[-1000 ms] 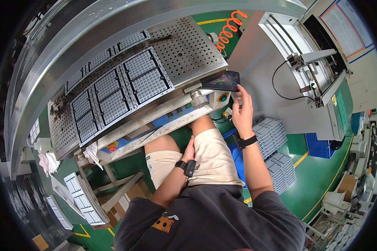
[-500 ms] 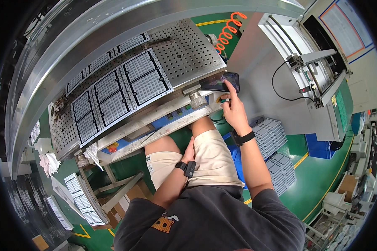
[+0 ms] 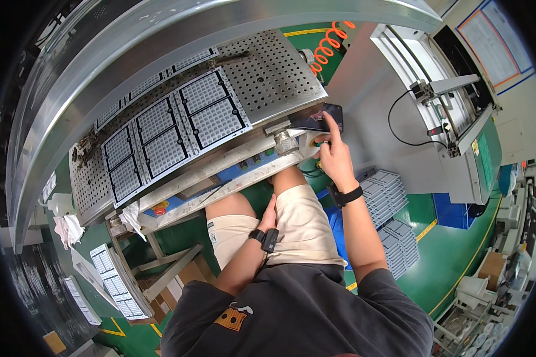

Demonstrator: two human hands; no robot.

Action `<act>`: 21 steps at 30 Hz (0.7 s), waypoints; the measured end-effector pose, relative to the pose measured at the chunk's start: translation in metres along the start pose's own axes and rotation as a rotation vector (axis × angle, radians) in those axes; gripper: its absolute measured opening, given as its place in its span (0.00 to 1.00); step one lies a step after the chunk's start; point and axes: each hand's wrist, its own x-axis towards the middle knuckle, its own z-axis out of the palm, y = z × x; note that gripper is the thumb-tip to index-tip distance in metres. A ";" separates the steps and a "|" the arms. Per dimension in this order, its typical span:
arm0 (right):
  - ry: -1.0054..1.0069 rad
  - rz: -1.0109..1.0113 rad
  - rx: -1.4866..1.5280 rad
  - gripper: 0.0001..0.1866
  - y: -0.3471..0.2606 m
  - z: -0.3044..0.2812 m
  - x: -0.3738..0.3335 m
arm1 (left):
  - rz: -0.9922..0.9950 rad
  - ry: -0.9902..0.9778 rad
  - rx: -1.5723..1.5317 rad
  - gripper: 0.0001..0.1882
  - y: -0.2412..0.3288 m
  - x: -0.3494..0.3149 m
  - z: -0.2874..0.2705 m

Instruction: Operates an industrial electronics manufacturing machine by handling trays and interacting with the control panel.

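Across the top and down the left side of the frame we see a broad, bent metal beam (image 3: 232, 28). Under it, in the upper left and centre, lies a perforated metal table (image 3: 280, 71). To the upper right we have a tall grey cabinet (image 3: 375, 101). A row of white gridded panels (image 3: 205, 98) with black lines rests on the table, left of centre. Right of centre, lower down, we find stacked grey trays (image 3: 382, 193) near the floor, next to the right forearm.

The left hand (image 3: 268, 215) lies at the centre of the frame against the beige shorts, fingers close together along the inner thigh; its palm is hidden, so we cannot tell whether it holds anything. The right hand (image 3: 337, 159) is right of centre, partly spread: its index finger reaches straight up the frame, its thumb stands apart to the left, and the other fingers bend in.

The dark phone (image 3: 307, 122) lies just above the right hand, at the table's right front corner, with that index fingertip over its screen; we cannot tell whether they touch. The left hand is well apart from the phone, below and to its left.
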 end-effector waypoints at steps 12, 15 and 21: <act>-0.334 0.256 0.433 0.27 0.047 0.032 -0.088 | -0.009 -0.053 -0.034 0.34 0.001 0.002 0.000; -0.579 0.493 0.538 0.20 0.060 0.043 -0.107 | -0.001 -0.098 -0.007 0.38 -0.001 0.008 -0.007; -0.700 0.591 0.500 0.14 0.076 0.068 -0.126 | -0.001 0.013 0.122 0.41 -0.006 0.018 -0.020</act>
